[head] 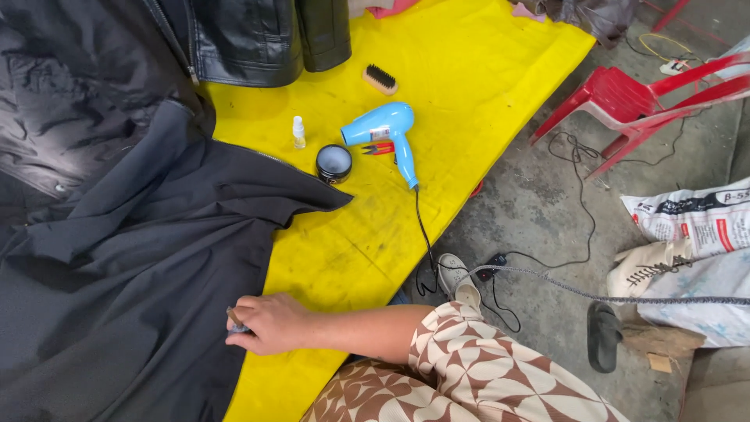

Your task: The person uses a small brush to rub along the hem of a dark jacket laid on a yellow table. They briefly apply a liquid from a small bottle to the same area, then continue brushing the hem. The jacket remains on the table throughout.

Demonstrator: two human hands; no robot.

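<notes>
A small round black tin [333, 162] with a pale top sat shut on the yellow sheet [469, 70], contents unseen, a little clear spray bottle [298, 132] just beside it. The right hand [269, 323] was curled, pinching a thin brown stick-like tool [235, 317] at the dark jacket [148, 266] edge; left hand out of view. Blue hairdryer [387, 133] and brush [380, 79] lay farther up, red chair [641, 101] alongside.

Head view: one hand [269, 322] closed around a thin brown stick [234, 317], resting on a dark jacket [133, 258] spread over a yellow sheet [461, 86]. On the sheet: blue hair dryer [387, 129], round black tin [333, 162], small clear bottle [298, 132], wooden brush [380, 79]. Red plastic chair [641, 98] on the concrete floor [539, 211].
</notes>
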